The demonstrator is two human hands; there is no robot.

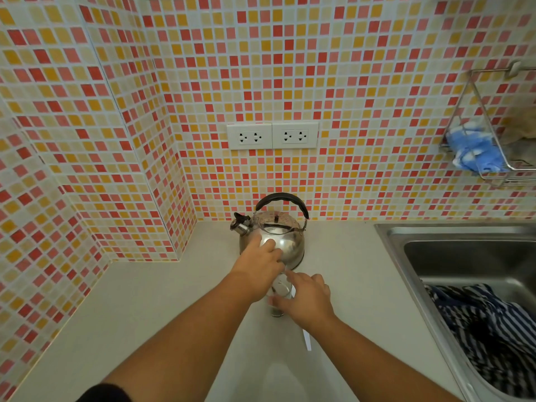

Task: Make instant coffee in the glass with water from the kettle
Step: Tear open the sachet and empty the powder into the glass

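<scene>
While the right hand [307,300] curls around the glass [280,294] and holds it, the left hand [261,265] reaches past it with loose, spread fingers that lie on the front of the kettle [278,242]. It holds nothing. The glass stands on the counter [145,300] just in front of the kettle, close enough to look like they touch. Something dark sits at its bottom (maybe coffee powder, but it is too blurry to be sure).

I think the water step is about to start. Next, the left hand would need to go up to the black handle [282,198], lift the kettle and tip the spout [240,223] over the glass.

A thin white thing [307,339] lies on the counter near the right wrist. The sink [435,242] is off to the right with a striped cloth [493,329] in it, well apart. Nothing blocks the way, but the kettle may be hot.
</scene>
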